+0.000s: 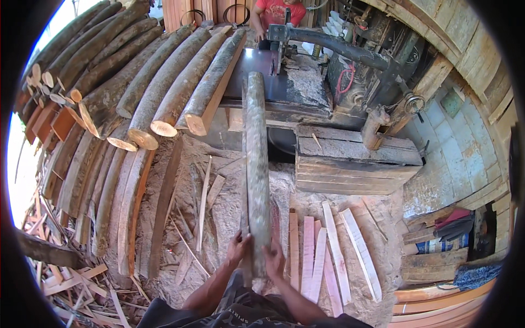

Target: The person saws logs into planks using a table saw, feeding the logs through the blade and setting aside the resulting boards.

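Note:
A long bark-covered log [257,158] stretches away from my body, its far end over the dark saw table [236,82]. My left hand [239,249] grips the near end on the left side, fingers curled. On the right side of the same end, my right hand [273,260] is closed around the log. A dark lengthwise line separates a narrow strip along the log's left edge; I cannot tell whether that strip is a loose piece. Motion blurs the bark slightly. Beyond the log stands the band saw's upright guide [281,46] with its blade area.
At the table's far side stands a person in a red shirt [281,12]. Stacked logs [175,82] rise on the left. A sawdust-covered wooden box [355,175] stands right of the log. Sawn strips [361,254] lie on the sawdust-covered floor; offcuts [76,284] pile up at lower left.

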A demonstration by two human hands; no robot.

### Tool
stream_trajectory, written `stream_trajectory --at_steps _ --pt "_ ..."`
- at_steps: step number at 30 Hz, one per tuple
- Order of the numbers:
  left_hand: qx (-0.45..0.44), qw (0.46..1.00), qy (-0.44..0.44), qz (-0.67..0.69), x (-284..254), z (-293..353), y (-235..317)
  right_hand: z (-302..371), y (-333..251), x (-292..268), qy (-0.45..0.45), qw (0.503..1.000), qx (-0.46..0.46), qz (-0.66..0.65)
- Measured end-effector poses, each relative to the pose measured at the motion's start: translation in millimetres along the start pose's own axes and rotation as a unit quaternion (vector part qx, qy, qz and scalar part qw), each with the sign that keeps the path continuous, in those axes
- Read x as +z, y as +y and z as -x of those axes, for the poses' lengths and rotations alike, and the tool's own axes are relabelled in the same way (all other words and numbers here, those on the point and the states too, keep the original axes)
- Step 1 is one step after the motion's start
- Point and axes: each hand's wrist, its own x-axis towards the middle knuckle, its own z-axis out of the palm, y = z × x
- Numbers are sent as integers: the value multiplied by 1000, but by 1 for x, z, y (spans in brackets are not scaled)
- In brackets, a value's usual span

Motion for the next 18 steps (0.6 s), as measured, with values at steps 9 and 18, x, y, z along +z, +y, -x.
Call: stream_trajectory --at_steps 9,18 --pt "-65 992 -51 100 -23 -25 65 -364 -137 121 37 988 85 -125" --pt "-252 933 -226 125 -49 -100 42 -166 -36 110 -19 993 -85 85"
